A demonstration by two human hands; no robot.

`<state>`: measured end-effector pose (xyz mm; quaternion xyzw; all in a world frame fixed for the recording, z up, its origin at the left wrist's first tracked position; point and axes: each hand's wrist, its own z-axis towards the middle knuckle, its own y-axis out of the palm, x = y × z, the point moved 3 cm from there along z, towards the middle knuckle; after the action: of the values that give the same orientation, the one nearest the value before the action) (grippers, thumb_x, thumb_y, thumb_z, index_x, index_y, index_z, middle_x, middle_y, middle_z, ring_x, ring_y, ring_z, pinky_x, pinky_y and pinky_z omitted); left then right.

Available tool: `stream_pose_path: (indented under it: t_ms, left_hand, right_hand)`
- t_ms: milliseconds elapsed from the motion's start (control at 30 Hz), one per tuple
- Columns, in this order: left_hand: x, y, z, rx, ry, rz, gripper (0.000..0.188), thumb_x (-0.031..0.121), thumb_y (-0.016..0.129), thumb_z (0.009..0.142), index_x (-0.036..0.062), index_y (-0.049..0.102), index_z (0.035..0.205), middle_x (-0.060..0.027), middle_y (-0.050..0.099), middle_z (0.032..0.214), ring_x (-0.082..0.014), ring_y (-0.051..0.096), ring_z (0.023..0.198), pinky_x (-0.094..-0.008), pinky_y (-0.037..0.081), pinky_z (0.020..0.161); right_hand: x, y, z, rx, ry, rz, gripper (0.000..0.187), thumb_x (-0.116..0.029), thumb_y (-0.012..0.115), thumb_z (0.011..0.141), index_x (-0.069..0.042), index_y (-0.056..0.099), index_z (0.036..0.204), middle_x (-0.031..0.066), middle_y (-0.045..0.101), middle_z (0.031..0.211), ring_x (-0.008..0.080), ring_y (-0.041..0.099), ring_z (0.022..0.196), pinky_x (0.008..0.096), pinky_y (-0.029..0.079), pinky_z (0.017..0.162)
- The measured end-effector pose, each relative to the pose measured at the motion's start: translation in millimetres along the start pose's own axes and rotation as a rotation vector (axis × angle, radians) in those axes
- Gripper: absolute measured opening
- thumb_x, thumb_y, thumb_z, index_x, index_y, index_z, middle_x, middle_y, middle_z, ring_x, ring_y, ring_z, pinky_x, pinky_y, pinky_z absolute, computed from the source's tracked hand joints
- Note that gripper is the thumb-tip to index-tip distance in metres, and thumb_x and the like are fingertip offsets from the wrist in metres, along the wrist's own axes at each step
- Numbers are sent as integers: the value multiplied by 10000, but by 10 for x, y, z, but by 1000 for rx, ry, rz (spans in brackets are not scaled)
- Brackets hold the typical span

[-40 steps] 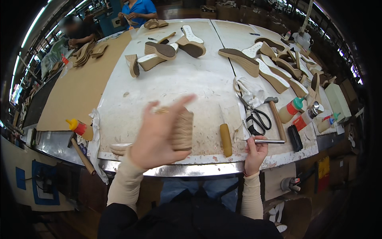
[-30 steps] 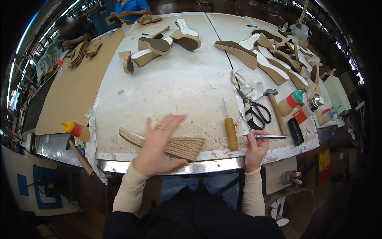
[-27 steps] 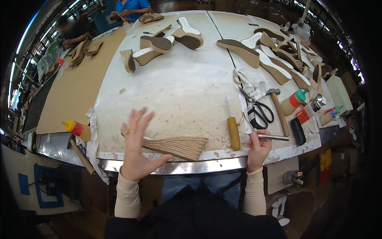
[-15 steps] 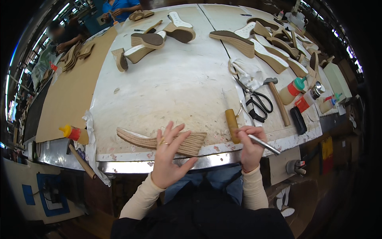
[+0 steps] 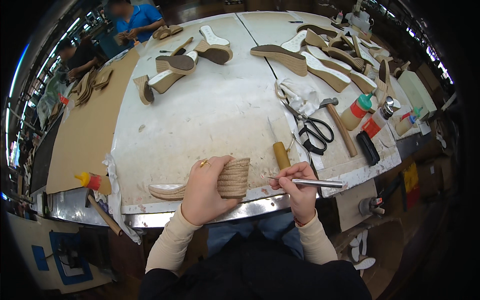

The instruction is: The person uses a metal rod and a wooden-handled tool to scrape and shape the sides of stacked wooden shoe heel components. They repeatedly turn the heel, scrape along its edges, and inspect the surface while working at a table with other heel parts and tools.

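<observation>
At the table's front edge my left hand point(image 5: 202, 192) is wrapped round a wedge sole point(image 5: 234, 179) with a woven-rope side. Its thick heel end points right, and its thin toe end lies to the left of the hand. My right hand point(image 5: 300, 197) pinches a slim silver-handled tool point(image 5: 322, 183) with a thin pointed tip, aimed left toward the heel but apart from it. Just beyond that hand lies a yellow-handled tool point(image 5: 281, 156) with a narrow blade. Black-handled scissors point(image 5: 312, 131) and a hammer point(image 5: 342, 130) rest farther right.
Several wedge soles point(image 5: 327, 70) are heaped at the back right, others point(image 5: 175, 65) at the back left. Glue bottles point(image 5: 357, 112) and a black case point(image 5: 367, 148) stand right. A yellow-capped bottle point(image 5: 92, 181) is near left. Two people work at the far left.
My left hand has closed round the wedge sole, which has tipped up at its heel. My right hand has moved left and turned the pointed tool's tip toward the sole.
</observation>
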<state>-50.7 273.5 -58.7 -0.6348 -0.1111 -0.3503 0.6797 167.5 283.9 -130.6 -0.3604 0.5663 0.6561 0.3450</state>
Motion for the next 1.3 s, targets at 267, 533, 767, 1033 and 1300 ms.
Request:
stream_pose_path:
  t_ms: [267,533,767,1033,1300]
  left_hand:
    - [48,169,43,-208,-3,47,775,154,867,593,96,543,1294,-104,621,1218,-299,548,1201,-519,219,1143]
    - [-399,-694,-634,405,-75,-11,808,176,855,626,67,505,1346,-165,453,1430,-325,415,1350,-507,244,1135]
    - [-552,-280,-812,536,-253,-173,881,258,878,616,71,475,1377,-250,255,1524,-386,282,1411,-477,274,1123]
    - [-350,-441,-523,130,-69,319,731,330,830,699,82,542,1323,-163,529,1346,-319,462,1303,-525,153,1169]
    - [-200,-224,-124,-202,-9,282,538,282,827,690,60,643,1145,-101,671,896,-274,640,928,-493,325,1087]
  right_hand:
    - [-72,24,73,112,-76,-106,144,20,614,896,-9,495,970,117,642,923,179,675,779,285,565,720]
    - [-26,-134,74,167,-82,-126,144,39,621,888,-18,504,949,115,640,940,166,646,808,279,534,754]
    - [31,-15,105,95,-131,-221,186,41,631,884,-20,500,1000,90,640,943,107,602,821,231,487,737]
    - [-148,-208,236,140,-35,-330,347,-23,651,882,-17,456,1168,62,621,820,114,586,626,228,469,572]
    - [-351,-632,232,181,11,-558,329,14,644,861,21,533,1171,5,571,772,34,531,574,171,397,493]
